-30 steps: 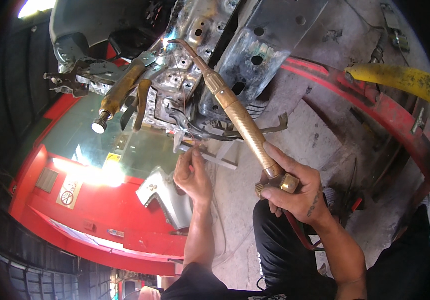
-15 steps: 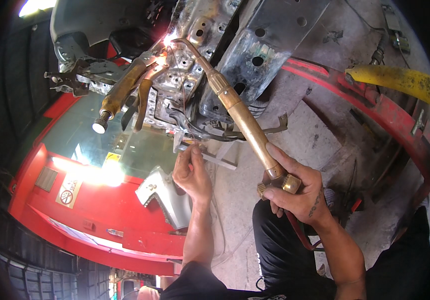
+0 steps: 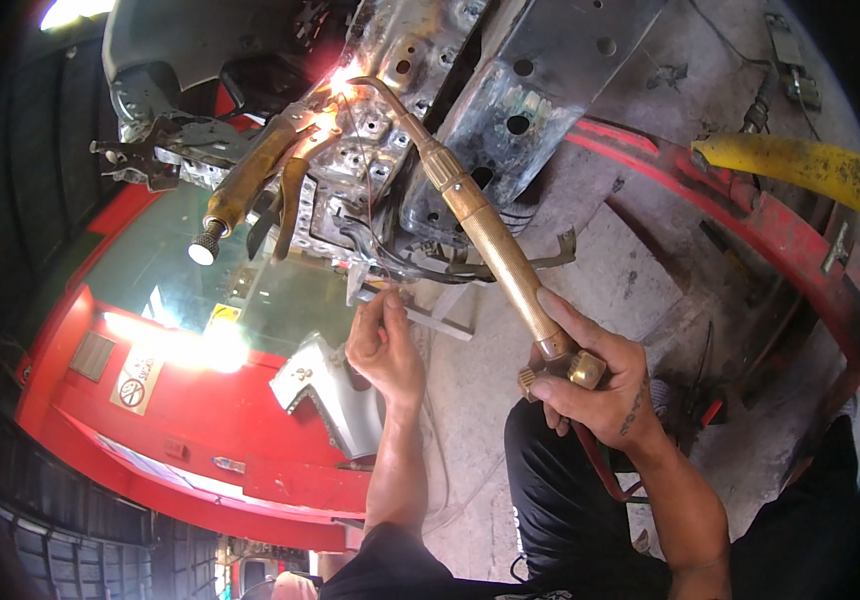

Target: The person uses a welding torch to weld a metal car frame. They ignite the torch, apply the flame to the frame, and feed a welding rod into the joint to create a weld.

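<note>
My right hand [image 3: 605,385] is wrapped round the valve end of a brass gas welding torch [image 3: 495,248]. The torch slants up and left, its bent tip ending at a bright, glowing spot on a perforated metal panel [image 3: 358,160]. Lower and to the left, my left hand [image 3: 388,352] pinches the bottom end of a thin filler rod [image 3: 370,205]. That rod runs up in a slight curve to the glow, where glare hides its end. Locking pliers [image 3: 250,180] with worn brown handles are clamped on the metal just left of the glow.
Black cables [image 3: 420,268] hang below the panel. A grey metal beam [image 3: 530,110] lies right of the torch. Behind my left arm stand a silver metal part [image 3: 335,395] and a red vehicle body [image 3: 280,450]. Red and yellow bars [image 3: 790,165] cross the right side.
The torch tip has shifted slightly to the right, and the glow at the panel looks larger and more orange. My left hand has barely moved, still pinching the rod.
</note>
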A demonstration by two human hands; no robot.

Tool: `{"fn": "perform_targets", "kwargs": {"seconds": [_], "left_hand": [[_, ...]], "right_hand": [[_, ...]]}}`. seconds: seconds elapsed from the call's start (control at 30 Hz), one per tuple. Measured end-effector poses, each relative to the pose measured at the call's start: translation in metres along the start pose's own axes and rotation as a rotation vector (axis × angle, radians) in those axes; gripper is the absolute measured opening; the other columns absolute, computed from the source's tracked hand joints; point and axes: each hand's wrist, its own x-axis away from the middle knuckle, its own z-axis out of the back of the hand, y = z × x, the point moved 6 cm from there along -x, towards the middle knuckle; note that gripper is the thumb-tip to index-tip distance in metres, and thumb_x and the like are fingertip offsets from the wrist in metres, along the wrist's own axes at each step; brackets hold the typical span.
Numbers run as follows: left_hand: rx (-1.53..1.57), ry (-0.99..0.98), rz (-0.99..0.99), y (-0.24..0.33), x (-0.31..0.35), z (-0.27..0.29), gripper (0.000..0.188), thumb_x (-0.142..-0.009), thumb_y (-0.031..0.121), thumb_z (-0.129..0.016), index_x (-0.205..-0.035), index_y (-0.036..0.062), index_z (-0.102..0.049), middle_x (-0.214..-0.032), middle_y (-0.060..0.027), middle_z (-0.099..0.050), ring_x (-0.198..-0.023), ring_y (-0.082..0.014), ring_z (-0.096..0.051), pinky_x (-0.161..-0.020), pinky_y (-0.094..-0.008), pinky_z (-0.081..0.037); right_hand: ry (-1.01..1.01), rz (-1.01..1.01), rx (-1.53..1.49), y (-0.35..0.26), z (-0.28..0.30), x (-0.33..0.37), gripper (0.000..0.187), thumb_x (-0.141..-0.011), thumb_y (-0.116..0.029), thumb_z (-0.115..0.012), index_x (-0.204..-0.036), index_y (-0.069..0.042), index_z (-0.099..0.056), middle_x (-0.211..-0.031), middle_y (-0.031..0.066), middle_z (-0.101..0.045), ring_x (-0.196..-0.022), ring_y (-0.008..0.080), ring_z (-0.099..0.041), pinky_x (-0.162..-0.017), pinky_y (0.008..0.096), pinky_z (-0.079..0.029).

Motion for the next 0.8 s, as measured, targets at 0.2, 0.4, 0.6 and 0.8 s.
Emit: {"fn": "perform_targets", "kwargs": {"seconds": [0.2, 0.4, 0.6, 0.8], "left_hand": [[0.033, 0.009, 0.016, -0.0044, 0.0022, -0.0009, 0.015, -0.099, 0.006, -0.068, -0.107, -0.0031, -0.076, -0.082, -0.0070, -0.070, -0.070, -0.0115, -0.062, -0.064, -0.0272, -0.047], [0.028, 0.010, 0.018, -0.0057, 0.0021, -0.0003, 0.015, -0.100, 0.006, -0.068, -0.107, -0.0032, -0.076, -0.082, -0.0067, -0.070, -0.071, -0.0106, -0.061, -0.064, -0.0265, -0.047], [0.021, 0.007, 0.006, 0.0009, -0.0001, -0.0003, 0.015, -0.100, 0.007, -0.068, -0.107, -0.0035, -0.077, -0.081, -0.0079, -0.071, -0.071, -0.0118, -0.062, -0.064, -0.0273, -0.048], [0.016, 0.015, 0.000, -0.0015, -0.0005, -0.0014, 0.016, -0.100, 0.008, -0.067, -0.106, -0.0030, -0.077, -0.082, -0.0080, -0.071, -0.072, -0.0128, -0.063, -0.065, -0.0274, -0.048]], "right_hand": [[-0.005, 0.005, 0.002, 0.0008, 0.0002, 0.0006, 0.073, -0.088, 0.006, -0.070, -0.156, -0.006, -0.048, -0.086, 0.0042, -0.070, -0.063, 0.0066, -0.062, -0.056, 0.0239, -0.052], [-0.006, 0.010, 0.000, 0.0001, -0.0003, -0.0001, 0.074, -0.088, 0.006, -0.070, -0.156, -0.006, -0.048, -0.086, 0.0039, -0.070, -0.063, 0.0067, -0.063, -0.055, 0.0242, -0.052], [-0.007, 0.002, 0.017, -0.0003, 0.0000, -0.0002, 0.074, -0.088, 0.006, -0.071, -0.157, -0.007, -0.048, -0.086, 0.0039, -0.070, -0.063, 0.0068, -0.063, -0.055, 0.0242, -0.053], [-0.010, 0.002, 0.010, 0.0011, 0.0008, 0.0006, 0.074, -0.088, 0.006, -0.070, -0.157, -0.008, -0.048, -0.086, 0.0040, -0.070, -0.063, 0.0065, -0.062, -0.055, 0.0241, -0.052]]}}
